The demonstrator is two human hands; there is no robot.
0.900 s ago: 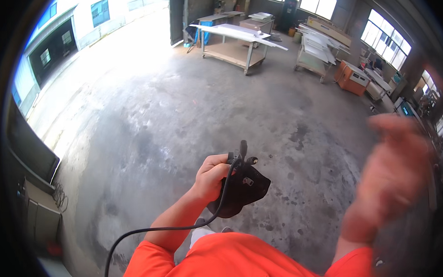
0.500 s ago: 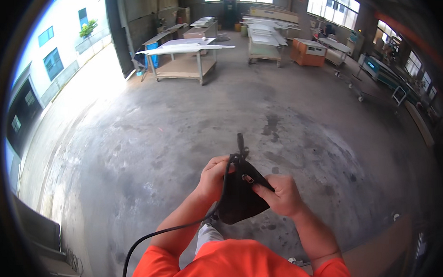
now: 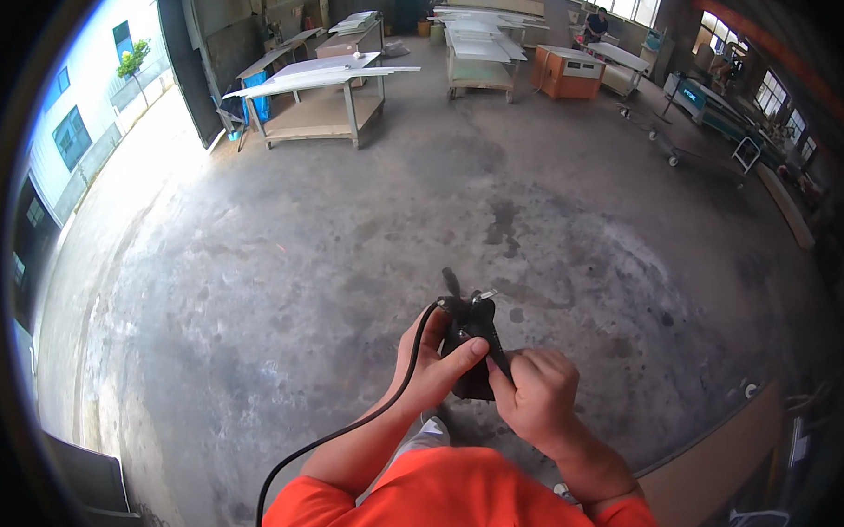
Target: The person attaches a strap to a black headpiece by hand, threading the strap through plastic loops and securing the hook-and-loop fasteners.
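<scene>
A small black zip pouch [image 3: 474, 384] is held between my two hands in front of my body. My left hand [image 3: 437, 361] wraps round its left side, the thumb lying across the front. My right hand [image 3: 538, 394] pinches the pouch's right edge, its fingers curled. A silvery metal zip pull [image 3: 484, 297] sticks out at the far end. Beside it, a short black stub [image 3: 451, 282] points up and away. From that same end a black cable [image 3: 387, 410] runs over my left wrist and down past my left sleeve. My palms hide part of the pouch.
Stained concrete floor [image 3: 347, 247] spreads around me. Wheeled tables [image 3: 320, 128] with white sheets stand at the far left and centre. An orange cabinet [image 3: 564, 75] and a person [image 3: 596, 23] are at the far right. A brown board [image 3: 726, 462] lies close at right.
The pouch has turned narrower toward me, and my left thumb has come across its front. The metal pull has shifted from the pouch's middle to its far end. The view has turned slightly right.
</scene>
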